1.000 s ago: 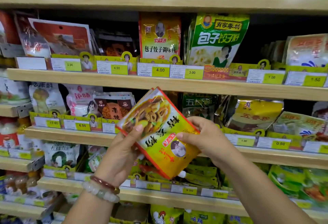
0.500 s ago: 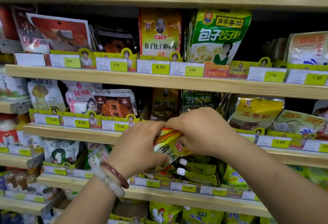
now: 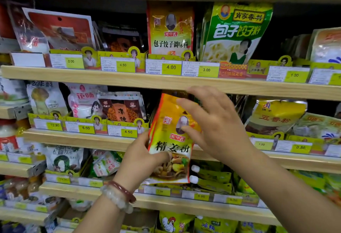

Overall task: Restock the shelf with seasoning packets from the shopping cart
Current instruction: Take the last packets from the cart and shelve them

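Observation:
A yellow-orange seasoning packet with black Chinese lettering and a food picture stands upright in front of the middle shelf. My left hand grips its lower left edge, thumb across the front. My right hand is spread with straight fingers over the packet's upper right part, fingertips touching its face. The packet's top reaches up to the shelf board above. The shopping cart is out of view.
Wooden shelves run across the whole view, packed with seasoning bags behind yellow price tags. A green dumpling-seasoning bag stands above. A yellow five-spice bag sits right of my hands. Yellow pouches fill the shelf below.
The packet was tilted, then bunched between both hands; now it stands upright and higher. My right hand has let go and opened over it. The camera has moved closer.

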